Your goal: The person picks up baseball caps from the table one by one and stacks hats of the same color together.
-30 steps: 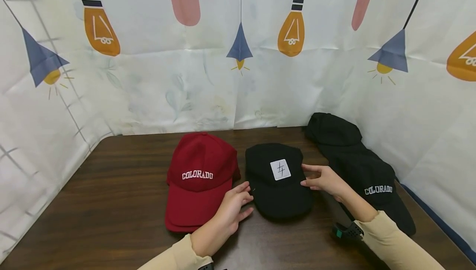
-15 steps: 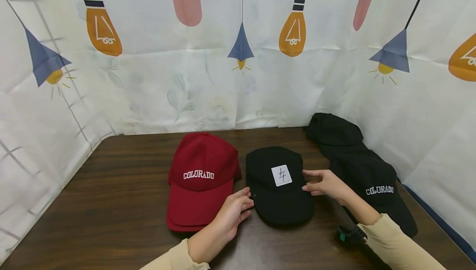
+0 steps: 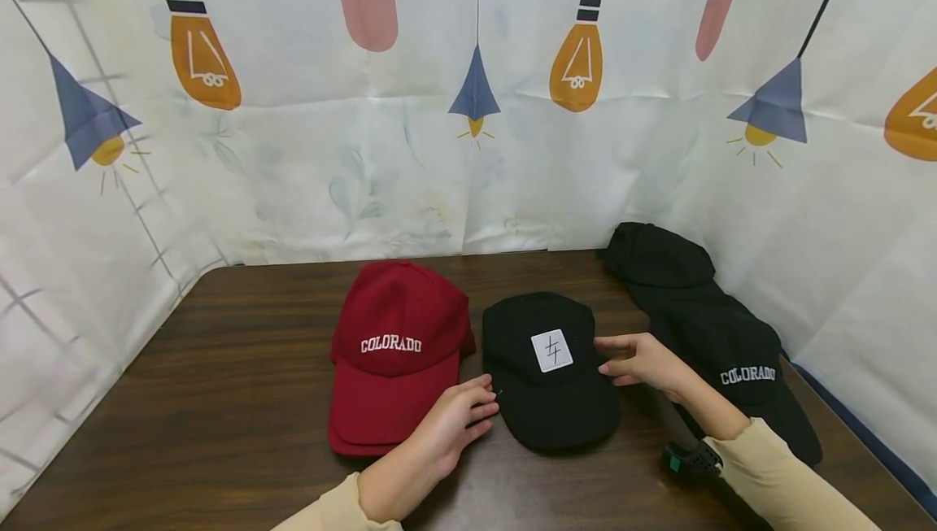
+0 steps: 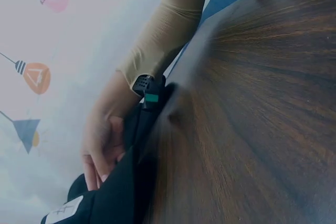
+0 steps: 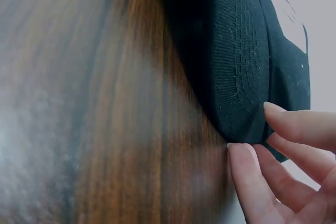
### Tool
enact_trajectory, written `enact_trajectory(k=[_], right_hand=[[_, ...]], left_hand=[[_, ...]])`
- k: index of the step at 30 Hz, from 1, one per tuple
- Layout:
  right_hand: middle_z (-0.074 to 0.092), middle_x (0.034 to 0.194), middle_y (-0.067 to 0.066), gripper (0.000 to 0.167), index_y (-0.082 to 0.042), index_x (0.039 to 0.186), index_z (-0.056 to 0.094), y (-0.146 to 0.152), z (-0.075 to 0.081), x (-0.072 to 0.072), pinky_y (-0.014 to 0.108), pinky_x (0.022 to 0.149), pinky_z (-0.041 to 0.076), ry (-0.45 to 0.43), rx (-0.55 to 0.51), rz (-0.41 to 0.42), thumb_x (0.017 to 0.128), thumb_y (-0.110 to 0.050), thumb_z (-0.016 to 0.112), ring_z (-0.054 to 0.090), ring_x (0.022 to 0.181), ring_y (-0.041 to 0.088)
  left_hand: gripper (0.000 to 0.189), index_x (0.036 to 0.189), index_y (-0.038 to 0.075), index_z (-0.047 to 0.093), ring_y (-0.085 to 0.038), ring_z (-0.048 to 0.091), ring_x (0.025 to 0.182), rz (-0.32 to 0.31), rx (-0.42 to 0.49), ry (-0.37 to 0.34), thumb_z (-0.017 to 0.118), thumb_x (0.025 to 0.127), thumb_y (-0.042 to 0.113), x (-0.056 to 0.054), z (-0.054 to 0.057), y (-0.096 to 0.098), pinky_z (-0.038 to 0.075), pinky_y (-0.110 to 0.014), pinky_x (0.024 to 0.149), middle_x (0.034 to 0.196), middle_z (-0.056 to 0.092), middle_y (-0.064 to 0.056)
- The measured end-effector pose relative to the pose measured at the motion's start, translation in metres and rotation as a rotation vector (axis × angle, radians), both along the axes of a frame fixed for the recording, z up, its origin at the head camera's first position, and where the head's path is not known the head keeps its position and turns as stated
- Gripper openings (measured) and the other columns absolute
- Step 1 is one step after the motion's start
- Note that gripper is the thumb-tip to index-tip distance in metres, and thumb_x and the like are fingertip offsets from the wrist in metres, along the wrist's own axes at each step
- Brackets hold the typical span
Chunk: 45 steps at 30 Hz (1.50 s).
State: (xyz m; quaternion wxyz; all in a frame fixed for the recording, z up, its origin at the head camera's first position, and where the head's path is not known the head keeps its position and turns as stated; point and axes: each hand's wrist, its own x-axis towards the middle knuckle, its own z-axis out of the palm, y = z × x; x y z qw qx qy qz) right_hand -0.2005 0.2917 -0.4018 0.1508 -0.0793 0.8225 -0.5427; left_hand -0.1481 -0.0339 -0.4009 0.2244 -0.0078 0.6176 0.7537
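Observation:
In the head view a black cap (image 3: 552, 409) lies on the brown table with its brim toward me, a white label (image 3: 551, 350) with dark handwritten strokes on its front. My left hand (image 3: 450, 429) is at its left edge, fingers loosely extended; contact there is hard to make out. At the cap's right side, my right hand (image 3: 647, 366) touches it with fingertips and thumb. From the right wrist view, those fingertips (image 5: 281, 121) meet the cap's side near the ribbed brim (image 5: 239, 61). In the left wrist view my left hand is unseen, and the right hand (image 4: 102, 145) reaches down beside the cap.
Left of the black cap sits a red cap (image 3: 395, 360) lettered COLORADO, its brim looking doubled. On the right, black caps (image 3: 721, 344) overlap in a row, one also lettered. A printed white cloth (image 3: 329, 181) hangs behind the brown table (image 3: 183, 401).
Over the last second the black cap has slid slightly toward me, with both hands moving along at its sides. The red cap and the black caps on the right stay put.

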Motion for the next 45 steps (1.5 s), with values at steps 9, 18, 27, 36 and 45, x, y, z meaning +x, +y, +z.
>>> enact_trajectory(k=[9, 18, 27, 36, 45], right_hand=[[0.045, 0.144, 0.040, 0.057, 0.018, 0.142, 0.046, -0.001, 0.000, -0.002, 0.043, 0.084, 0.060, -0.001, 0.014, 0.009, 0.094, -0.001, 0.069, 0.067, 0.113, 0.034], [0.048, 0.142, 0.039, 0.052, 0.019, 0.139, 0.049, -0.005, 0.000, -0.006, 0.042, 0.083, 0.060, 0.018, 0.031, 0.009, 0.094, 0.001, 0.069, 0.060, 0.121, 0.039], [0.053, 0.139, 0.036, 0.046, 0.018, 0.137, 0.052, 0.002, 0.010, -0.008, 0.037, 0.083, 0.060, 0.033, 0.044, 0.022, 0.098, -0.002, 0.065, 0.066, 0.112, 0.030], [0.057, 0.137, 0.032, 0.047, 0.015, 0.138, 0.053, 0.009, 0.023, -0.007, 0.035, 0.084, 0.059, 0.078, 0.047, 0.024, 0.098, -0.004, 0.068, 0.067, 0.111, 0.034], [0.059, 0.132, 0.034, 0.048, 0.016, 0.139, 0.052, 0.023, 0.044, -0.001, 0.035, 0.086, 0.059, 0.154, 0.091, 0.036, 0.099, -0.007, 0.067, 0.066, 0.113, 0.040]], left_hand=[[0.063, 0.152, -0.016, 0.028, -0.045, 0.045, 0.134, -0.035, 0.013, -0.003, 0.047, 0.097, 0.008, 0.001, 0.002, -0.005, 0.034, -0.058, 0.113, 0.158, 0.028, -0.033], [0.064, 0.154, -0.015, 0.025, -0.047, 0.041, 0.138, -0.061, 0.030, -0.014, 0.046, 0.099, 0.010, -0.001, 0.002, -0.011, 0.031, -0.060, 0.115, 0.160, 0.024, -0.033], [0.063, 0.155, -0.013, 0.024, -0.048, 0.038, 0.140, -0.109, 0.042, -0.023, 0.045, 0.101, 0.012, -0.002, 0.003, -0.016, 0.028, -0.060, 0.116, 0.159, 0.026, -0.032], [0.060, 0.154, -0.011, 0.030, -0.048, 0.040, 0.139, -0.135, 0.019, 0.034, 0.044, 0.101, 0.010, -0.003, 0.006, -0.021, 0.026, -0.063, 0.116, 0.157, 0.032, -0.031], [0.057, 0.153, -0.007, 0.038, -0.043, 0.046, 0.136, -0.149, 0.053, 0.096, 0.047, 0.100, 0.012, -0.007, 0.020, -0.009, 0.029, -0.060, 0.116, 0.154, 0.042, -0.026]])
